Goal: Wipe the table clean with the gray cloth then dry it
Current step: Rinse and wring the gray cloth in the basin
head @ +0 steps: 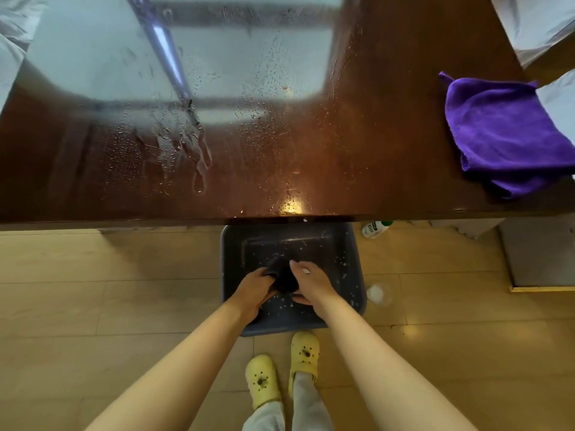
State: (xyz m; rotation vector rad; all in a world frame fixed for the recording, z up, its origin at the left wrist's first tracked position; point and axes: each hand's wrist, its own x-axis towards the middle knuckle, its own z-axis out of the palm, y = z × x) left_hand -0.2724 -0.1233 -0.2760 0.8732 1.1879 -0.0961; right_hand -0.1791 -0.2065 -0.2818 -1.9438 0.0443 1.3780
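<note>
Wet brown wood is spreading across the table [389,119], and on its left and middle stretch you are looking at beaded droplets and one long runnel of water [199,163] trailing toward the near edge. Below that edge, on the floor, a dark blue basin [354,275] is sitting partly tucked under the tabletop.

Your left hand [253,290] is gripping the gray cloth [281,276] over the basin, fingers curled tight on its left end. The cloth is bunched into a dark roll lying between your two hands, its long axis running roughly from far-left to near-right. Your right hand [312,286] is wrapping the other end, thumb on top and fingers pressed underneath, so both hands are clamped on the cloth and look to be wringing it. Neither hand is nearer than the other; the cloth is bridging them.

What the next move is turning on: the wet patch lies up and to the left of your hands, across the table edge, so the cloth needs lifting clear of the basin and over that edge, and your left hand has the shorter reach to the runnel.

Further right, a white bottle [375,228] is lying on the floor, and on the table's right end a purple cloth [504,132] is waiting folded, probably for the drying step.
</note>
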